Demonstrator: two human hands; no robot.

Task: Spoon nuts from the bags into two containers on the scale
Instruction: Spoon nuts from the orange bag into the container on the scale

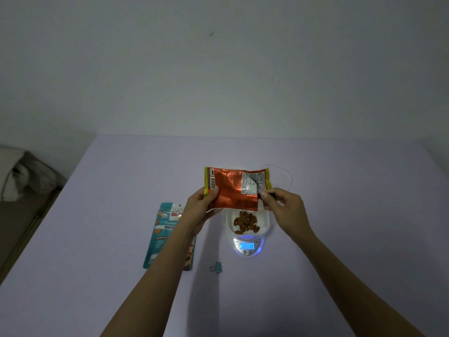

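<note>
The left hand (pixel 201 203) pinches the red foil bag (pixel 234 188) by its left edge, thumb on the face and the other fingers hidden behind it, holding it up above the white container (pixel 263 218) on the scale (pixel 246 246). The right hand (pixel 283 206) has its fingertips closed on a dark spoon handle (pixel 268 194) at the bag's right side; the spoon seems to enter the bag's open right end, though its bowl cannot be made out. Below and between both sets of fingers, brown nuts (pixel 245 221) already lie in the container, so the step in hand is likely another scoop from this bag. The next move would call for drawing the spoon out level and tipping it over the container just under the right fingertips, while the left keeps the bag steady. The scale's lit display is too small to read. A second container (pixel 281 172) shows only as a pale rim beyond the bag. A teal bag (pixel 161 235) lies flat left of the left wrist, partly covered by the forearm, and a small binder clip (pixel 216 267) lies nearer the person.
</note>
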